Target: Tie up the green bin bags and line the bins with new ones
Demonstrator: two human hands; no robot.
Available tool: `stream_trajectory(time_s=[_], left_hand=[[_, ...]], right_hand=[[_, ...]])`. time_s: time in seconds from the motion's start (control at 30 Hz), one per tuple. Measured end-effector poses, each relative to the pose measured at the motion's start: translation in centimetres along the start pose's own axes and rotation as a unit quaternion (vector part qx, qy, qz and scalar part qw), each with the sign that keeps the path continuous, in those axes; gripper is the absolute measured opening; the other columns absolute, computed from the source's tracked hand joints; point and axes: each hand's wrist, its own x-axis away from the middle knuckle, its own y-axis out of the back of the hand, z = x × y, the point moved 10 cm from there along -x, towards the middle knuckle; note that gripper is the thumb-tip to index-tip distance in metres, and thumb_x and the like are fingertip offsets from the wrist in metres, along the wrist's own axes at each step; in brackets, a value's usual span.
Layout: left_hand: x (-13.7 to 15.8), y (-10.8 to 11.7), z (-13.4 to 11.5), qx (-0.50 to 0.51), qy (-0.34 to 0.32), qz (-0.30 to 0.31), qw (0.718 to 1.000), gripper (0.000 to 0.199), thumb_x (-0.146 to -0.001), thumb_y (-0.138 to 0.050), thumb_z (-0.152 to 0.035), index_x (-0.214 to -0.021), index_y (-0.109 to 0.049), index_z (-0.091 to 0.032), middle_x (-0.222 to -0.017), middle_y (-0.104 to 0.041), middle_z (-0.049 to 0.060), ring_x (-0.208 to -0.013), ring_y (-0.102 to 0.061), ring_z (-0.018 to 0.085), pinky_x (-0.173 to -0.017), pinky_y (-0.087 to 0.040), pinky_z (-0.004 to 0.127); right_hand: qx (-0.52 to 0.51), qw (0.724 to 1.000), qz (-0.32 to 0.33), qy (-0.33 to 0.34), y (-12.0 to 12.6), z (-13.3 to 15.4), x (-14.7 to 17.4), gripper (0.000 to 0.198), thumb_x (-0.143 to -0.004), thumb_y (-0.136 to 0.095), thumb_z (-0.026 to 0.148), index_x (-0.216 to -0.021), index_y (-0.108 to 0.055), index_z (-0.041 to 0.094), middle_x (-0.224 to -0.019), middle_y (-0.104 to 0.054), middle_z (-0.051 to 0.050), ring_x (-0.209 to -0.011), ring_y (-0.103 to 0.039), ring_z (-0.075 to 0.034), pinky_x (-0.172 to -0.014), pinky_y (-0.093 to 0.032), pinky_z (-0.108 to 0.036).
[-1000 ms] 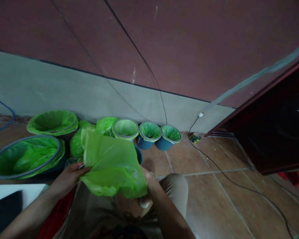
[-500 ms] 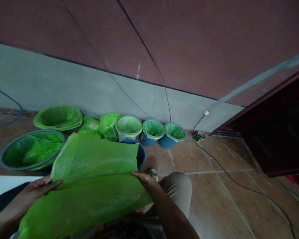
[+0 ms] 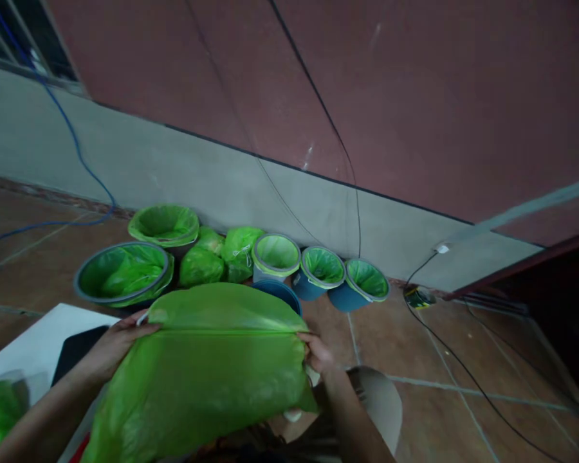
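Observation:
A green plastic bag (image 3: 212, 386) is stretched between my two hands, its top edge pulled into a straight line and its body hanging toward me. My left hand (image 3: 128, 328) pinches the bag's left corner, where a bit of white drawstring shows. At the opposite corner, my right hand (image 3: 316, 350) grips the edge between thumb and fingers. Just behind the bag stands a blue bin (image 3: 280, 292), partly hidden by it; no liner shows on its visible part.
Along the wall stand bins with green liners: a large one (image 3: 125, 299), another behind (image 3: 164, 241), and smaller ones (image 3: 309, 289). Filled green bags (image 3: 202, 265) sit between them. A white table (image 3: 33, 344) carries a dark flat object (image 3: 74, 347). Cables (image 3: 482, 399) and a can (image 3: 419, 297) lie right.
My hands have drawn the bag's edge taut and straight, and its upper part sits lower and rounder. The view has swung left, showing more of the table and a window.

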Motion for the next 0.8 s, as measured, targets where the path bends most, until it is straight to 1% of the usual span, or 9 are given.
stream_trajectory(time_s=[0.07,0.13,0.3,0.43,0.5,0.6,0.7,0.77,0.8], left_hand=[[-0.4,-0.4,-1.1,0.038,-0.043,0.002,0.998,0.081,-0.043,-0.09,-0.029,-0.12,-0.064,-0.025,-0.084,-0.079,-0.001,-0.065,-0.073,0.022,-0.062,-0.06,0.031],[-0.4,-1.0,-2.7,0.054,-0.088,0.011,0.995,0.086,-0.045,-0.09,-0.026,-0.126,-0.06,-0.024,-0.087,-0.079,0.0,-0.067,-0.073,0.02,-0.064,-0.059,0.028],[1.4,-2.8,-7.3,0.029,-0.175,0.059,0.982,0.103,-0.051,-0.09,-0.025,-0.144,-0.047,-0.03,-0.098,-0.079,0.001,-0.086,-0.073,0.02,-0.077,-0.058,0.025],[1.6,-3.5,-9.1,-0.07,-0.203,0.101,0.972,0.089,-0.053,-0.089,-0.029,-0.137,-0.057,-0.025,-0.102,-0.078,0.003,-0.091,-0.071,0.022,-0.078,-0.057,0.025],[1.0,-3.9,-9.5,-0.161,-0.209,0.134,0.955,0.084,-0.058,-0.086,-0.033,-0.136,-0.056,-0.024,-0.107,-0.077,0.004,-0.094,-0.071,0.023,-0.081,-0.058,0.029],[0.6,-4.8,-10.9,-0.308,-0.269,0.147,0.901,0.075,-0.07,-0.075,-0.04,-0.14,-0.052,-0.025,-0.117,-0.073,0.005,-0.1,-0.07,0.024,-0.089,-0.056,0.038],[1.6,-5.4,-14.1,-0.467,-0.386,0.037,0.795,0.059,-0.074,-0.06,-0.044,-0.129,-0.062,-0.023,-0.117,-0.071,0.008,-0.102,-0.068,0.027,-0.095,-0.053,0.043],[2.3,-6.1,-15.4,-0.543,-0.431,-0.036,0.72,0.051,-0.075,-0.051,-0.044,-0.116,-0.07,-0.021,-0.115,-0.07,0.011,-0.1,-0.068,0.029,-0.095,-0.052,0.045],[2.4,-6.4,-15.7,-0.564,-0.441,-0.059,0.695,0.049,-0.075,-0.047,-0.043,-0.11,-0.073,-0.019,-0.112,-0.07,0.012,-0.097,-0.068,0.03,-0.093,-0.052,0.045]], right_hand=[[-0.038,0.999,0.012,0.029,1.1,2.7,0.7,0.021,-0.062,-0.076,0.024,-0.079,-0.069,0.014,-0.071,-0.071,-0.006,-0.067,-0.069,-0.019,-0.066,-0.055,-0.029],[-0.052,0.994,-0.011,0.096,2.7,6.5,2.1,0.025,-0.058,-0.082,0.024,-0.078,-0.07,0.016,-0.078,-0.073,-0.006,-0.069,-0.069,-0.018,-0.065,-0.055,-0.027],[-0.038,0.971,-0.029,0.234,4.3,14.8,7.2,0.032,-0.064,-0.085,0.026,-0.093,-0.072,0.019,-0.091,-0.075,-0.008,-0.077,-0.069,-0.016,-0.07,-0.055,-0.027],[-0.028,0.953,-0.046,0.299,4.6,18.8,11.0,0.067,-0.068,-0.083,0.025,-0.131,-0.059,0.026,-0.099,-0.076,-0.006,-0.088,-0.071,-0.017,-0.082,-0.054,-0.032],[0.005,0.952,-0.028,0.305,4.3,19.8,12.1,0.075,-0.07,-0.083,0.026,-0.139,-0.052,0.028,-0.103,-0.076,-0.006,-0.093,-0.07,-0.019,-0.084,-0.054,-0.033],[0.106,0.95,0.018,0.292,3.6,20.3,12.7,0.059,-0.068,-0.083,0.027,-0.125,-0.066,0.026,-0.105,-0.075,-0.006,-0.09,-0.07,-0.02,-0.079,-0.054,-0.031],[0.228,0.925,0.028,0.302,3.1,20.5,12.7,0.04,-0.067,-0.082,0.027,-0.107,-0.074,0.023,-0.099,-0.076,-0.005,-0.083,-0.068,-0.019,-0.072,-0.054,-0.029],[0.3,0.902,0.02,0.311,2.7,20.6,12.5,0.038,-0.07,-0.077,0.028,-0.107,-0.074,0.022,-0.097,-0.075,-0.005,-0.082,-0.067,-0.02,-0.071,-0.054,-0.03],[0.341,0.887,0.009,0.313,2.4,20.5,12.4,0.037,-0.072,-0.073,0.028,-0.108,-0.074,0.022,-0.096,-0.075,-0.006,-0.081,-0.067,-0.02,-0.071,-0.053,-0.031]])
